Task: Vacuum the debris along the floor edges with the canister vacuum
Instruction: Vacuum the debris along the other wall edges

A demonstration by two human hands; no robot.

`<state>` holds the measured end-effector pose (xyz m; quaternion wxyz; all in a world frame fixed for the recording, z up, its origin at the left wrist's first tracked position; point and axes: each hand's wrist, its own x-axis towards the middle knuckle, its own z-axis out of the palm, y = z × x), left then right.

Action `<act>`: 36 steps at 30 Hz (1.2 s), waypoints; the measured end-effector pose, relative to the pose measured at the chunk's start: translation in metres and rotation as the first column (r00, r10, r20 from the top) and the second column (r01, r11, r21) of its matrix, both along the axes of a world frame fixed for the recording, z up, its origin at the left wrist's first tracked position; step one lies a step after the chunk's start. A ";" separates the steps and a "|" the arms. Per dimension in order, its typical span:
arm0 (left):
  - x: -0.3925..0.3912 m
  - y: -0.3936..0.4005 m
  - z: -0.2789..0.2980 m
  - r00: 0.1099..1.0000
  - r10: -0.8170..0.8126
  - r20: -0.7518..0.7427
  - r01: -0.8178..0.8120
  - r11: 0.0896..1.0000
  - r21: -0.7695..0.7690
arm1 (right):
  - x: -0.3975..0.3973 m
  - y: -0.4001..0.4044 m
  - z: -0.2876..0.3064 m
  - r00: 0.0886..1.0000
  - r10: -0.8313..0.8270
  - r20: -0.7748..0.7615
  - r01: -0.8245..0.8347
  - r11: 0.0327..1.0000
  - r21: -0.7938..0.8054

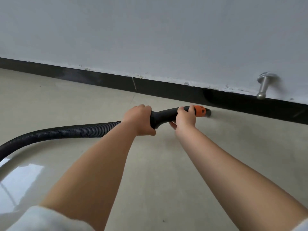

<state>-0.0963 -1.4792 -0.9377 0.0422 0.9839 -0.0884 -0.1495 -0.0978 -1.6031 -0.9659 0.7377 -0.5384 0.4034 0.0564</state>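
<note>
Head view: my left hand (139,120) grips the black handle (164,115), right-hand fingers (185,116) curled round it by the orange collar (200,111), nozzle (208,113) at the skirting (116,80). Drifting right, I judge, could knock the door stop (265,85); the trailing hose (58,132) might tug the nozzle off the floor (166,180) edge.

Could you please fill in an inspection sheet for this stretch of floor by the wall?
Surface: glossy beige floor, a small dark speck near the bottom.
Job's things: black handle with orange collar; nozzle tip at the black baseboard.
Clutter: nothing seen.
Grippers: left hand grips the handle's rear; right hand grips near the collar.
Cables: ribbed black hose trails left.
Surroundings: scuffed white wall, metal door stopper.
</note>
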 end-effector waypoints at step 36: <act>-0.104 -0.454 -0.002 0.946 -0.280 -0.160 0.281 0.959 -0.017 | -0.119 -0.460 -0.005 0.903 -0.420 -0.094 0.418 0.907 -0.045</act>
